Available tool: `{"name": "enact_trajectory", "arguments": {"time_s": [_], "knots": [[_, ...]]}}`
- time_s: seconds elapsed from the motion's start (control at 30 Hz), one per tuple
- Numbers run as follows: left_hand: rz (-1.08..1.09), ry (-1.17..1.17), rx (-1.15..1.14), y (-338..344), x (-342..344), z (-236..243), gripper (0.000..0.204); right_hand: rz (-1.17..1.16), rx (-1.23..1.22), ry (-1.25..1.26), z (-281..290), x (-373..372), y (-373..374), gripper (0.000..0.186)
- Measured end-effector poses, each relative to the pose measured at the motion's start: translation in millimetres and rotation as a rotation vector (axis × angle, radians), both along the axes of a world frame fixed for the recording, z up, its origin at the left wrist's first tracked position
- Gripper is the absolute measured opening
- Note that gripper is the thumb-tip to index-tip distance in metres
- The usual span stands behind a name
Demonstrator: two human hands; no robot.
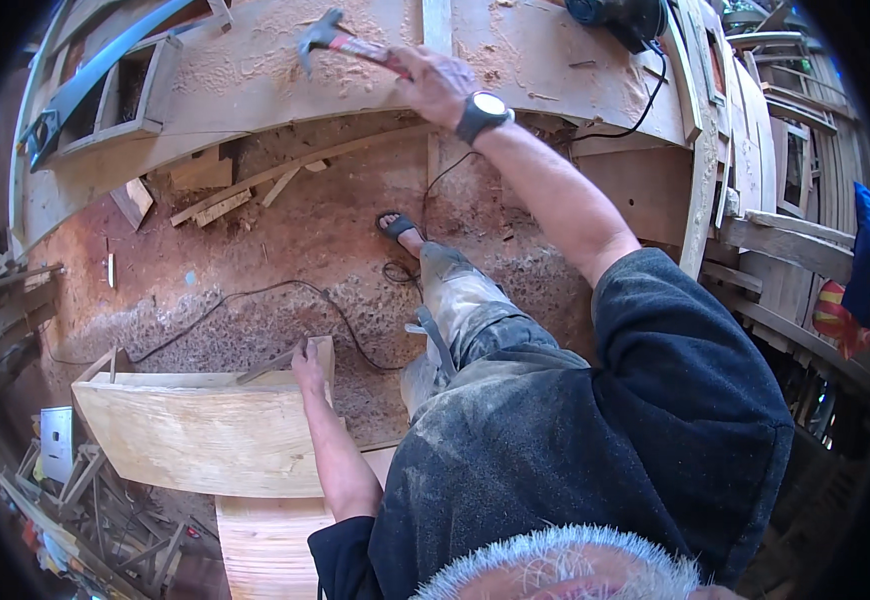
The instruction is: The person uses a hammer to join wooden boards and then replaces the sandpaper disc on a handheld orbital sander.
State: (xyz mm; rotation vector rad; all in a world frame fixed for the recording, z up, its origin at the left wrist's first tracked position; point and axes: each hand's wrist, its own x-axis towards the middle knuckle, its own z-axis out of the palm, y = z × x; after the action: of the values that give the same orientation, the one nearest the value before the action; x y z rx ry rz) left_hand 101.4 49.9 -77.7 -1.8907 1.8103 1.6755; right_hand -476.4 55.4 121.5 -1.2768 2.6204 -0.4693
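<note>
My right hand (440,88), with a watch at the wrist, is closed round the red-and-grey handle of a claw hammer (355,47). The hammer lies across the far workbench top (255,75), its head toward the left; whether it touches the surface I cannot tell. At the lower left my left hand (308,368) grips the right end of a pale wooden box-like frame (205,435), near its upper corner. This frame has a broad plank side with a slightly curved edge. Under it shows another pale board (270,540).
A handsaw (85,95) rests at the bench's left, by a small wooden frame (130,95). A dark power tool (620,22) stands at the far right, its cord (645,115) hanging down. Another cable (255,290) crosses the dirt floor. Wood offcuts (220,205) lie below the bench.
</note>
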Motion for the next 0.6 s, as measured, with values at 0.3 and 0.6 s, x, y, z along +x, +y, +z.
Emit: {"name": "enact_trajectory", "arguments": {"time_s": [0.3,0.6], "knots": [[-0.055,-0.197,0.051,51,-26,21,0.056,-0.153,0.056,0.308,-57,-179,175,0.038],[0.105,-0.271,0.129,53,5,42,0.054,-0.233,0.173,0.272,-70,-239,252,0.044]]}}
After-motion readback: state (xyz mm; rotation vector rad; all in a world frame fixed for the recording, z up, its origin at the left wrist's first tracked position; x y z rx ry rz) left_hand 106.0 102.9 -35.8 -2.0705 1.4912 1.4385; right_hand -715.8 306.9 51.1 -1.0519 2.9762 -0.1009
